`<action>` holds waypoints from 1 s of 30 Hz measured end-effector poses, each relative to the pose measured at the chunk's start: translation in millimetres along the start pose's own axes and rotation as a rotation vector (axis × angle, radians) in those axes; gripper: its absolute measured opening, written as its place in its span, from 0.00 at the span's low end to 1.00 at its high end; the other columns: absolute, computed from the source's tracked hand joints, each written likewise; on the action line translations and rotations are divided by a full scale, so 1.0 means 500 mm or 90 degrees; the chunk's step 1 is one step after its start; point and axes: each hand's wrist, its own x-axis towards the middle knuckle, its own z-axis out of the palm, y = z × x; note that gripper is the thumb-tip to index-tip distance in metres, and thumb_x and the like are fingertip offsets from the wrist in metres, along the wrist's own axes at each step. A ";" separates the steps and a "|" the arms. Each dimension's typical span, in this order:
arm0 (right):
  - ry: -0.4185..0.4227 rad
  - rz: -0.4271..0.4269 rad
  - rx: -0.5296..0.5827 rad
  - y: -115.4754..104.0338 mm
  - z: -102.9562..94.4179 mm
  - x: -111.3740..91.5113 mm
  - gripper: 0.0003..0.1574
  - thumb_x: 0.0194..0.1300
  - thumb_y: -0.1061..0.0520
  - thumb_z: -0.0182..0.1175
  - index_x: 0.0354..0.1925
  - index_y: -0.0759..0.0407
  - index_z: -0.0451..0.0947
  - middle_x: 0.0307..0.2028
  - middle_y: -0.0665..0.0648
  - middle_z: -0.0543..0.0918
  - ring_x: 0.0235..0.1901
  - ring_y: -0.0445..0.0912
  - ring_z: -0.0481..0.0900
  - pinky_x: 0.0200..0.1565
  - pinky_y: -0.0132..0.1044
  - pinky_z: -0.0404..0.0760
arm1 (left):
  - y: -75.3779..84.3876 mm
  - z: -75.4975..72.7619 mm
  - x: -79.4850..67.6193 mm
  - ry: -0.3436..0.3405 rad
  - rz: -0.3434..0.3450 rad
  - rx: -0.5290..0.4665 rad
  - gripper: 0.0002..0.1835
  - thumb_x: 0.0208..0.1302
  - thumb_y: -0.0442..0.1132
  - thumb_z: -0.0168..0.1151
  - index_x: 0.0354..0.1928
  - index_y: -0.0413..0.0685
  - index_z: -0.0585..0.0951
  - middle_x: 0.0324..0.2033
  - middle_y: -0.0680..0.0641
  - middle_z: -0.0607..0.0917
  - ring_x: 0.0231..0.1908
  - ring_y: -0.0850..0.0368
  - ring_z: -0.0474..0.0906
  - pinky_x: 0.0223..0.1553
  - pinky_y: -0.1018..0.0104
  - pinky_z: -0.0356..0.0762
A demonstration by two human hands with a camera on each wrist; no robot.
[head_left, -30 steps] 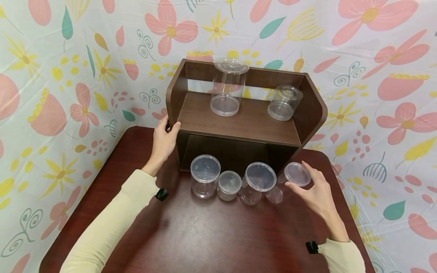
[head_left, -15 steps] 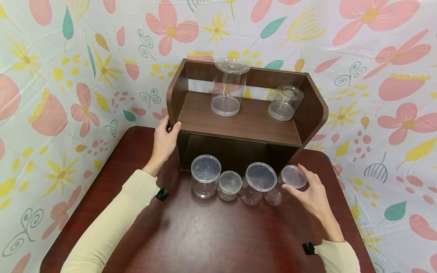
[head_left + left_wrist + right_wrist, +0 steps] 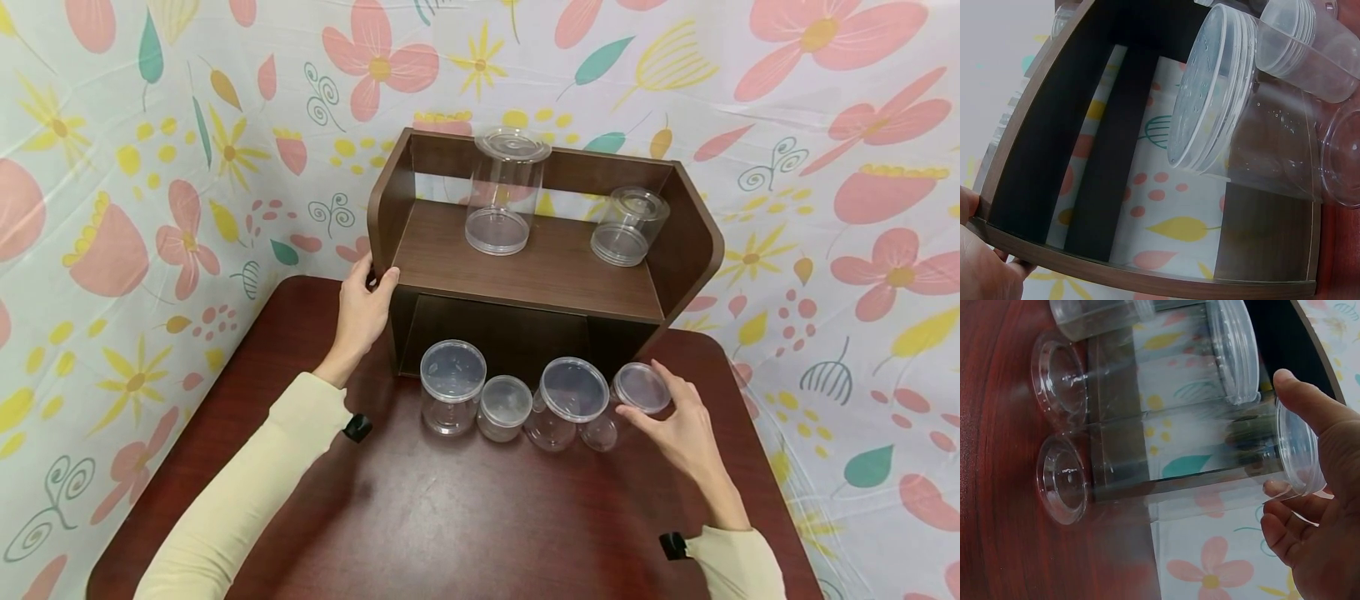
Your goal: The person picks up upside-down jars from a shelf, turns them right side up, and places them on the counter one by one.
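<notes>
My left hand [image 3: 362, 315] grips the left side of a dark brown two-tier shelf [image 3: 525, 267], thumb in front on the edge. At the right end of a row, my right hand [image 3: 686, 425] holds a tall clear jar [image 3: 642, 388] near its lid, between thumb and fingers. In the right wrist view that jar's lid [image 3: 1297, 447] shows beside the thumb, and its base [image 3: 1063, 479] is at the wooden table. Close on its left stands a wide jar [image 3: 573, 390]. A short jar [image 3: 504, 404] and another tall jar [image 3: 452, 375] continue the row.
On the upper tier stand a large clear jar [image 3: 501, 196] and, to its right, a smaller clear jar [image 3: 628, 227]. The row of jars is in front of the lower compartment [image 3: 487, 329]. Behind the reddish-brown table [image 3: 450, 525] hangs flowered cloth [image 3: 285, 108].
My right hand has moved the tall jar a little left, closer to the wide jar beside it. In the last half second it shifts only slightly. My left hand stays on the shelf.
</notes>
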 end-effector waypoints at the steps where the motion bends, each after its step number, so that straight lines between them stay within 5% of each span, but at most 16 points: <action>1: -0.001 0.001 0.001 0.000 0.001 0.000 0.59 0.48 0.54 0.84 0.73 0.65 0.68 0.58 0.70 0.79 0.52 0.59 0.73 0.45 0.52 0.69 | 0.000 0.000 0.000 0.001 -0.001 0.000 0.22 0.77 0.38 0.58 0.69 0.40 0.76 0.59 0.36 0.77 0.60 0.48 0.76 0.63 0.52 0.76; 12: -0.012 0.005 0.002 0.007 0.006 0.000 0.60 0.49 0.53 0.84 0.74 0.66 0.66 0.60 0.71 0.78 0.51 0.59 0.72 0.44 0.53 0.69 | -0.005 0.000 0.000 0.006 -0.004 -0.002 0.22 0.76 0.37 0.59 0.69 0.40 0.76 0.57 0.35 0.78 0.57 0.47 0.77 0.61 0.53 0.76; 18: 0.015 0.030 0.028 0.001 -0.003 -0.006 0.64 0.50 0.54 0.82 0.78 0.63 0.60 0.65 0.71 0.73 0.63 0.67 0.68 0.57 0.64 0.67 | -0.010 0.003 0.001 0.010 -0.005 -0.003 0.23 0.76 0.37 0.59 0.70 0.40 0.75 0.59 0.36 0.77 0.58 0.49 0.77 0.62 0.53 0.76; 20: 0.052 0.036 0.035 -0.010 -0.010 -0.007 0.60 0.53 0.56 0.80 0.77 0.62 0.61 0.65 0.69 0.74 0.64 0.64 0.68 0.62 0.55 0.66 | -0.010 0.004 0.002 0.010 -0.005 -0.002 0.23 0.76 0.38 0.60 0.69 0.40 0.76 0.60 0.37 0.78 0.57 0.49 0.77 0.61 0.53 0.77; 25: 0.187 0.005 0.085 -0.060 -0.038 0.002 0.44 0.58 0.65 0.74 0.71 0.63 0.71 0.59 0.66 0.80 0.53 0.42 0.75 0.55 0.26 0.67 | -0.008 0.003 0.002 0.004 0.000 -0.006 0.23 0.77 0.37 0.58 0.70 0.39 0.75 0.58 0.36 0.77 0.57 0.47 0.77 0.61 0.52 0.76; 30: 0.248 -0.024 0.164 -0.134 -0.073 0.024 0.38 0.60 0.70 0.70 0.68 0.64 0.75 0.58 0.64 0.81 0.53 0.33 0.77 0.58 0.25 0.71 | -0.006 0.003 0.004 0.003 -0.001 -0.009 0.24 0.78 0.36 0.56 0.71 0.36 0.73 0.59 0.32 0.76 0.59 0.42 0.77 0.61 0.50 0.75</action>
